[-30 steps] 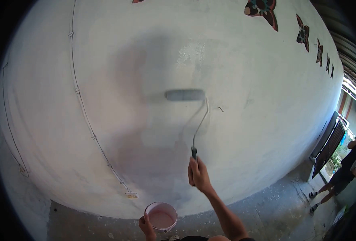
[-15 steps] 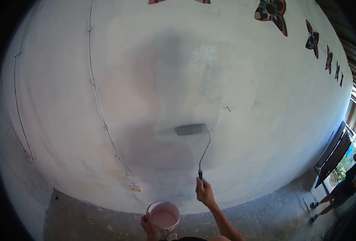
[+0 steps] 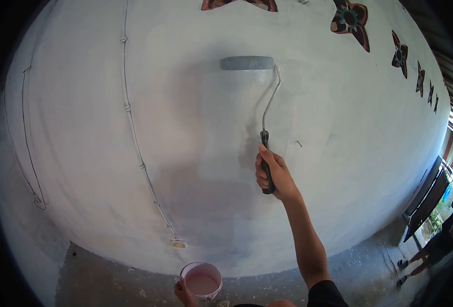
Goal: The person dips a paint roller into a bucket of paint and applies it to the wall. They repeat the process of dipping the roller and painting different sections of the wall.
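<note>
Broadly, the pale wall (image 3: 339, 179) filled the frame, its edges lost in dark lens rim. A person (image 3: 441, 240) at lower right was partly cut off. The paint roller (image 3: 247, 63) pressed the wall at upper centre, its handle clenched in the right hand (image 3: 272, 174). At the bottom edge the left hand (image 3: 183, 292), mostly cropped, gripped a paint bucket (image 3: 201, 263).
</note>
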`<state>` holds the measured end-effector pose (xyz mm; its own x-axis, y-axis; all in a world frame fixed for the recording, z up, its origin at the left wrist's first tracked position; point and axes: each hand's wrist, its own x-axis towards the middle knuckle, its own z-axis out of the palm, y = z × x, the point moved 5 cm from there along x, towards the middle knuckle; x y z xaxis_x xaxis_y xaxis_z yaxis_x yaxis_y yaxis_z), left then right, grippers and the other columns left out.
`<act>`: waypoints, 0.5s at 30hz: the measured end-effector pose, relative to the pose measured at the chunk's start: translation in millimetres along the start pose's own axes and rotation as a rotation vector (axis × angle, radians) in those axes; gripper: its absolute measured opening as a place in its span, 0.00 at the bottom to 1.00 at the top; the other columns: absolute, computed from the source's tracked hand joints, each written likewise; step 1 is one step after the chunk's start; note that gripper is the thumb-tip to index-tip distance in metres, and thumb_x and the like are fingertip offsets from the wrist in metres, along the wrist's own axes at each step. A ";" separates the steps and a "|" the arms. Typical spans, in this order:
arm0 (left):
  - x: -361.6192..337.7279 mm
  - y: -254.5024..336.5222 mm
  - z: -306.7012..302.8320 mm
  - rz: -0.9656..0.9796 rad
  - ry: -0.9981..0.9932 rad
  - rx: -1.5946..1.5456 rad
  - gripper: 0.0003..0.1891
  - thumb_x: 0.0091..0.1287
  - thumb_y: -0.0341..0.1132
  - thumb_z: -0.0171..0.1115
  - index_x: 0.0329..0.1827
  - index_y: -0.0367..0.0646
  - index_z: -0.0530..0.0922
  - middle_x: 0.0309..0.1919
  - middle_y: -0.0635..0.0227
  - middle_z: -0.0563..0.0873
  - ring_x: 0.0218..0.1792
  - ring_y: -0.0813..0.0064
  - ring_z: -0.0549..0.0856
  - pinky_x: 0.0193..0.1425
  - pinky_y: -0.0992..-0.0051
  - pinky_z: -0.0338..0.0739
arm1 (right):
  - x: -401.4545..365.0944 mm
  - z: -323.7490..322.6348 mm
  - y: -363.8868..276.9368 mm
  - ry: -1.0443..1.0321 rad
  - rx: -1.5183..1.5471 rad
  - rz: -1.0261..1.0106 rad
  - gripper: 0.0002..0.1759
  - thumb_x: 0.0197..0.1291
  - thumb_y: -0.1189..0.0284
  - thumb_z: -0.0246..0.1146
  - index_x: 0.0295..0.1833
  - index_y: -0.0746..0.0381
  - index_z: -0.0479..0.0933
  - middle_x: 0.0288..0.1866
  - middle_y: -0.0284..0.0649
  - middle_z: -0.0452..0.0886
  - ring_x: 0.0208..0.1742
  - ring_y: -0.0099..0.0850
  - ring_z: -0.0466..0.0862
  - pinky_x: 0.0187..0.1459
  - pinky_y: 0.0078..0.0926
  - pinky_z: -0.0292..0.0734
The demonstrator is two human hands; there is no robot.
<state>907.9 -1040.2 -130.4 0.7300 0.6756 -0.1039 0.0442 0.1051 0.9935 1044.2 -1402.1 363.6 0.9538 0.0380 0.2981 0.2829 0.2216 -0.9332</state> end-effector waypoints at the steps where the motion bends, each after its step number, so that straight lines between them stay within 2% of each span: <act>1: 1.7 -4.2 0.1 -0.011 -0.011 0.018 0.27 0.67 0.54 0.67 0.37 0.32 0.78 0.32 0.60 0.83 0.35 0.72 0.81 0.39 0.68 0.77 | 5.5 6.4 -0.4 -0.016 0.049 -0.004 0.24 0.72 0.48 0.56 0.33 0.57 0.67 0.18 0.29 0.63 0.14 0.19 0.62 0.16 0.20 0.58; 2: 0.8 -9.2 1.8 -0.011 -0.011 0.013 0.27 0.67 0.54 0.67 0.37 0.32 0.78 0.32 0.60 0.83 0.35 0.72 0.81 0.39 0.68 0.77 | 10.0 12.1 3.6 -0.019 0.045 -0.007 0.24 0.72 0.48 0.56 0.33 0.57 0.67 0.18 0.29 0.63 0.14 0.19 0.62 0.16 0.20 0.58; 4: 3.7 -25.2 6.3 -0.086 -0.116 0.071 0.32 0.69 0.60 0.62 0.45 0.31 0.80 0.41 0.57 0.84 0.42 0.65 0.81 0.48 0.63 0.76 | 13.1 16.7 21.9 0.059 0.028 0.017 0.24 0.73 0.48 0.54 0.32 0.56 0.64 0.17 0.28 0.60 0.14 0.18 0.59 0.15 0.20 0.57; 5: 7.2 -30.7 8.1 -0.082 -0.119 0.075 0.32 0.69 0.60 0.62 0.45 0.31 0.80 0.41 0.57 0.84 0.42 0.65 0.81 0.48 0.63 0.76 | 10.8 17.8 29.0 0.084 0.011 0.019 0.25 0.74 0.49 0.53 0.30 0.56 0.64 0.15 0.28 0.60 0.12 0.19 0.60 0.15 0.21 0.57; 7: 11.6 -36.3 7.4 0.001 -0.065 0.075 0.29 0.69 0.58 0.64 0.40 0.32 0.79 0.35 0.63 0.82 0.36 0.71 0.77 0.42 0.67 0.74 | 4.0 11.8 58.9 0.090 0.028 0.040 0.26 0.74 0.49 0.53 0.30 0.57 0.64 0.14 0.29 0.61 0.12 0.20 0.62 0.14 0.21 0.57; 8: 20.8 -57.0 11.5 0.000 -0.061 0.073 0.29 0.69 0.58 0.64 0.40 0.32 0.79 0.35 0.63 0.82 0.36 0.71 0.77 0.42 0.67 0.74 | -0.2 7.4 77.3 0.091 0.032 0.060 0.26 0.75 0.49 0.52 0.29 0.58 0.64 0.13 0.30 0.63 0.11 0.20 0.63 0.14 0.21 0.58; 10: 49.0 -110.9 36.2 0.702 0.107 0.830 0.28 0.69 0.57 0.63 0.37 0.33 0.78 0.31 0.65 0.79 0.32 0.73 0.75 0.38 0.69 0.73 | -17.8 -2.3 118.5 0.119 -0.008 0.113 0.28 0.74 0.49 0.54 0.25 0.58 0.66 0.13 0.31 0.67 0.11 0.21 0.67 0.14 0.21 0.61; 11: 32.6 -70.1 30.8 0.698 0.108 0.824 0.28 0.69 0.57 0.63 0.37 0.33 0.78 0.31 0.65 0.79 0.32 0.73 0.75 0.38 0.69 0.73 | -28.9 -7.7 138.3 0.123 -0.028 0.132 0.29 0.74 0.49 0.54 0.25 0.58 0.66 0.13 0.31 0.67 0.11 0.21 0.67 0.14 0.21 0.61; 13: 13.1 -20.4 19.5 -0.060 -0.129 0.070 0.29 0.70 0.57 0.63 0.37 0.32 0.78 0.30 0.65 0.80 0.32 0.73 0.75 0.37 0.68 0.73 | -54.3 -20.3 177.0 0.136 -0.071 0.189 0.29 0.74 0.50 0.54 0.24 0.58 0.67 0.12 0.31 0.67 0.11 0.21 0.68 0.14 0.21 0.61; 14: 30.6 -62.2 29.9 -0.057 -0.125 0.062 0.29 0.70 0.57 0.63 0.37 0.32 0.78 0.30 0.65 0.80 0.32 0.73 0.75 0.37 0.68 0.73 | -67.8 -27.3 195.9 0.149 -0.089 0.228 0.28 0.74 0.50 0.55 0.23 0.58 0.67 0.12 0.31 0.67 0.11 0.21 0.68 0.15 0.21 0.61; 15: 45.9 -89.1 40.5 0.274 -0.132 0.412 0.29 0.70 0.57 0.63 0.36 0.32 0.78 0.29 0.65 0.80 0.31 0.73 0.75 0.36 0.68 0.73 | -80.8 -32.7 213.2 0.151 -0.086 0.267 0.29 0.75 0.51 0.54 0.21 0.57 0.67 0.11 0.31 0.67 0.11 0.21 0.67 0.14 0.22 0.61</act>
<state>965.1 -1048.1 -221.7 0.8312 0.5373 0.1432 0.0852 -0.3777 0.9220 1030.7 -1389.8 134.0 0.9979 -0.0630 0.0133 0.0221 0.1402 -0.9899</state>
